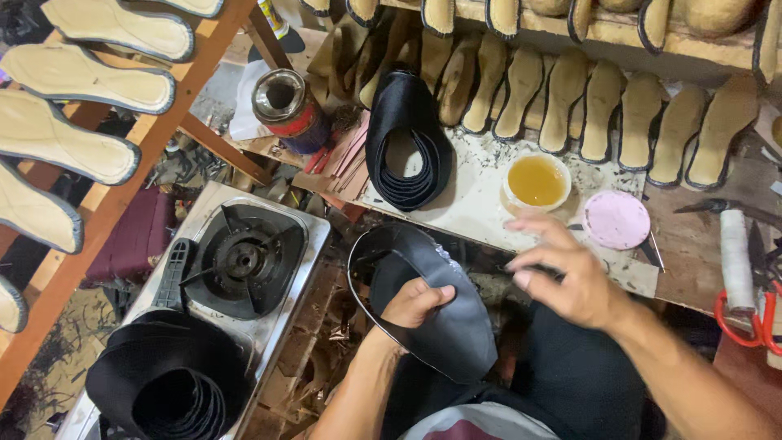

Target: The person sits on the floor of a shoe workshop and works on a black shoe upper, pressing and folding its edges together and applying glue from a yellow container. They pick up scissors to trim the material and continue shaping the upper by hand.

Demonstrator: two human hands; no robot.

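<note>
My left hand [415, 304] grips a black curved shoe upper piece [444, 322] with its thin strap loop arching up to the left. My right hand [566, 273] hovers just right of the piece with fingers spread, holding nothing that I can see. Behind it on the bench stands a white bowl of amber glue [536, 181] and a pink round lid [617, 219]. A stack of black upper pieces [407, 143] leans on the bench further back.
A steel gas stove [244, 261] sits at left with another pile of black pieces [167, 379] on it. A tin can [289, 110] stands behind. Several tan insoles [586, 106] line the bench back and a wooden rack [57, 90]. Red-handled scissors [745, 314] and a white roll [735, 257] lie right.
</note>
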